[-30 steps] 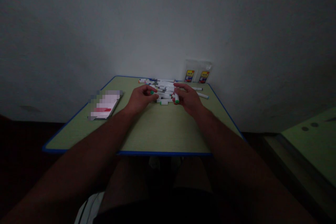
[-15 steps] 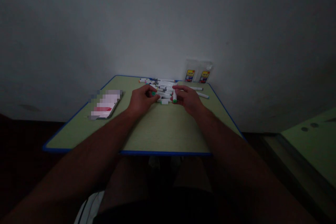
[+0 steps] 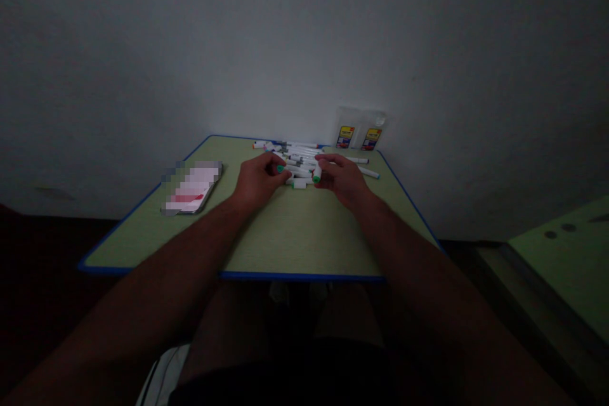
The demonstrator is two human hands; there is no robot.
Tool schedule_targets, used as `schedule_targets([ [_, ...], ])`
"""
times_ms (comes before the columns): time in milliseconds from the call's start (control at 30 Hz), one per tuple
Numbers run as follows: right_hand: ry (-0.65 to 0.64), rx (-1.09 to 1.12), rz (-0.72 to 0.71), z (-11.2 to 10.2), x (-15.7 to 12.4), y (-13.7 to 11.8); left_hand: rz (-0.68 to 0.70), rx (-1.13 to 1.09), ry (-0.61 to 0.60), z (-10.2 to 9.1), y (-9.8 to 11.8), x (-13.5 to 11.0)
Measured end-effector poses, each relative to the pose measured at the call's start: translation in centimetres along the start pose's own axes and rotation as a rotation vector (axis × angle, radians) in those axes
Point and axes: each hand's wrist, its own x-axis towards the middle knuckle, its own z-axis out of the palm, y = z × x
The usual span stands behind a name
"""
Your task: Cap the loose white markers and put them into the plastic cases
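Observation:
A heap of white marker pens (image 3: 301, 157) with coloured caps lies at the far middle of a green table (image 3: 285, 235) with a blue rim. My left hand (image 3: 257, 181) is curled at the heap's left side, its fingers pinching a small green cap (image 3: 280, 169). My right hand (image 3: 342, 179) is closed round a white marker with a green end (image 3: 316, 174), held nearly upright at the heap's near edge. A loose white marker (image 3: 299, 184) lies on the table between the two hands.
A flat white and red packet (image 3: 191, 188) lies at the table's left side. Two clear packs with yellow labels (image 3: 360, 130) lean on the white wall at the back right. Another green surface (image 3: 566, 254) shows at the far right.
Both hands have edged closer together. The marker in my right hand has tipped from slanting outwards to nearly upright, and the green cap in my left hand has shifted slightly right.

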Motion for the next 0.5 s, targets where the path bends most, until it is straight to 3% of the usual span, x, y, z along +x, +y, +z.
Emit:
schedule_targets([
  [500, -0.040, 0.008, -0.004, -0.07, -0.07, -0.05, 0.153, 0.135, 0.063, -0.32, -0.22, 0.21],
])
